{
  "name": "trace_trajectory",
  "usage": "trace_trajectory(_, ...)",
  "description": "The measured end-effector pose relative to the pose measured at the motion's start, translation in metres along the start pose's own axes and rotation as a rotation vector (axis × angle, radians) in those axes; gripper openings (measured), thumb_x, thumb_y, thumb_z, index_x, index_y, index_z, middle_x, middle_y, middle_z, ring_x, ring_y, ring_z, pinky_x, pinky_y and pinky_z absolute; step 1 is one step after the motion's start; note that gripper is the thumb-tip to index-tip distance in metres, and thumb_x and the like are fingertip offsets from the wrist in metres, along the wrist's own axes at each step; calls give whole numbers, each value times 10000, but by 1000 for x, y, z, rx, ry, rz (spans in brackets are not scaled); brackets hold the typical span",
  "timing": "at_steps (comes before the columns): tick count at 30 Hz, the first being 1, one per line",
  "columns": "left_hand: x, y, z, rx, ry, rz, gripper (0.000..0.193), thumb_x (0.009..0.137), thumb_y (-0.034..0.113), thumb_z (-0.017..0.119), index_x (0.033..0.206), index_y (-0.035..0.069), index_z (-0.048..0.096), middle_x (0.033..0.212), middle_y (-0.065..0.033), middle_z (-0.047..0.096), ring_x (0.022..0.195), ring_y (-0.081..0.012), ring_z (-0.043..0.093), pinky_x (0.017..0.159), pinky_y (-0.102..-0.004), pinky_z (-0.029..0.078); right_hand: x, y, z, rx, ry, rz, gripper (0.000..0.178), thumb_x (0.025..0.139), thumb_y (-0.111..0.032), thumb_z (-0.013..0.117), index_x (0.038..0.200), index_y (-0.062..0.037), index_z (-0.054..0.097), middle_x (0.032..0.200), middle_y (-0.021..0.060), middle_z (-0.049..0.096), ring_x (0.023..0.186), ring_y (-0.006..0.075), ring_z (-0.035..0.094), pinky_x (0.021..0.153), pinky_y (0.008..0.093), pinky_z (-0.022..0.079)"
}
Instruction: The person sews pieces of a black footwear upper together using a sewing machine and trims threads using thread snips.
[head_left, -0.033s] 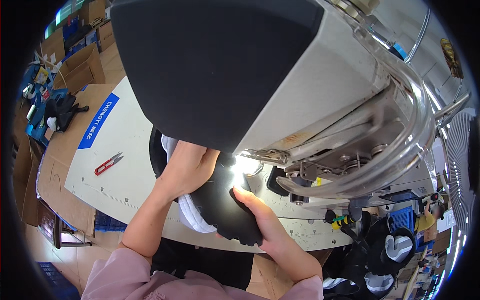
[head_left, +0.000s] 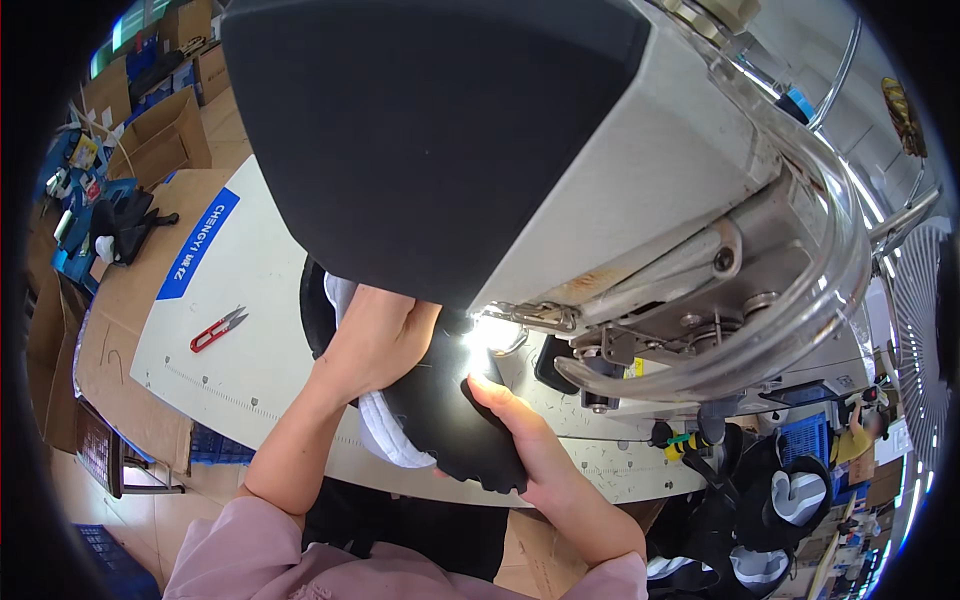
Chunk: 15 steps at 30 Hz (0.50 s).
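A smooth black padded piece [head_left: 462,425] with a notched lower edge lies under the head of a sewing machine [head_left: 430,150], with white-grey lining [head_left: 390,430] showing along its left side. My left hand [head_left: 385,340] rests on its upper left part; the machine head hides those fingers. My right hand [head_left: 515,425] grips the right edge, thumb on top near the bright lamp light and fingers underneath. The needle area is lost in glare. To the left, red-handled thread snips [head_left: 218,328] lie on the pale table [head_left: 270,370].
A clear curved guard [head_left: 700,378] sticks out from the machine's right side. Black pieces with grey-white lining [head_left: 795,495] are heaped at the lower right. Cardboard boxes [head_left: 160,135] stand at the far left. A fan [head_left: 920,310] and another person [head_left: 855,435] are on the right.
A metal lever on the machine's right side, blurred before, now shows sharply in a different position. My hands and the black padded piece have hardly moved.
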<state>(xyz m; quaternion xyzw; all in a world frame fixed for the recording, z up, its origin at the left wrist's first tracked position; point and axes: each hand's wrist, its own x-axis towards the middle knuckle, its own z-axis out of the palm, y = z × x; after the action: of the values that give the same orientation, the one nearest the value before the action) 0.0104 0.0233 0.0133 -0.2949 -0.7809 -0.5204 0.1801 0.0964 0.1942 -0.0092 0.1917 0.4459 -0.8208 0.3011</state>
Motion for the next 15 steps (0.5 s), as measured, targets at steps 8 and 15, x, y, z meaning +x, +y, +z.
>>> trace_trajectory(8,2,-5,2,-5,-1,-3,149,814,-83,502,932,-56,588,858,-189,593,802,-348,569,754,-384,450,2,3,-6,0,0,-6,462,934,-370,542,1181,19,511,1027,156,623,836,244,664,690,411,593)
trace_trajectory(15,-4,1,-4,26,-66,-21,138,815,-78,504,937,-56,564,861,-187,581,800,-348,558,754,-370,441,1,1,-2,17,-94,-4,457,926,-359,550,1169,26,513,1021,158,626,806,250,668,658,396,596)
